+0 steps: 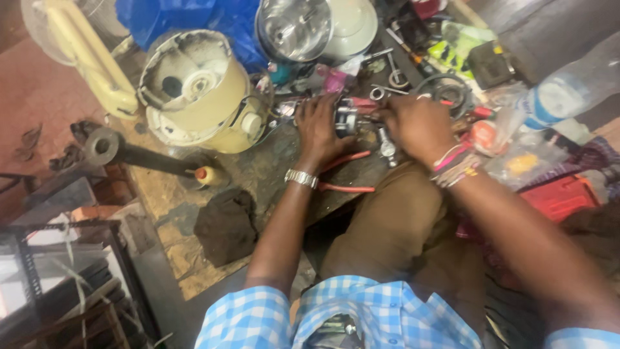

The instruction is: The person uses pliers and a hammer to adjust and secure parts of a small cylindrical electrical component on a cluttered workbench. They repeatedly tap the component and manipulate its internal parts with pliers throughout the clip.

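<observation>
Both hands meet on one small metal motor part [347, 120] just above the middle of the frame. The left hand [318, 126] wraps it from the left, fingers curled around its side, so that hand is clamped on the part. The right hand [418, 124] comes in from the right with its fingers bent toward the same piece; whether they truly grip it or only press against it cannot be told, since the back of the hand hides the fingertips. The part sits between the two palms, on the worn wooden board [258, 174], and its long axis runs roughly left to right across the frame, with a red end [365, 103] showing toward the right hand.

One steel wristwatch [301, 178] circles the left wrist, and several coloured bands [455, 165] circle the right. Two red wires [345, 173] curve across the board just below the hands. To the upper left stands one cream-coloured appliance housing [200, 94], tipped on its side with its open end facing up-left. At the top centre lies one shiny steel bowl [294, 27]. One clear plastic bottle [568, 87] lies at the upper right.
</observation>
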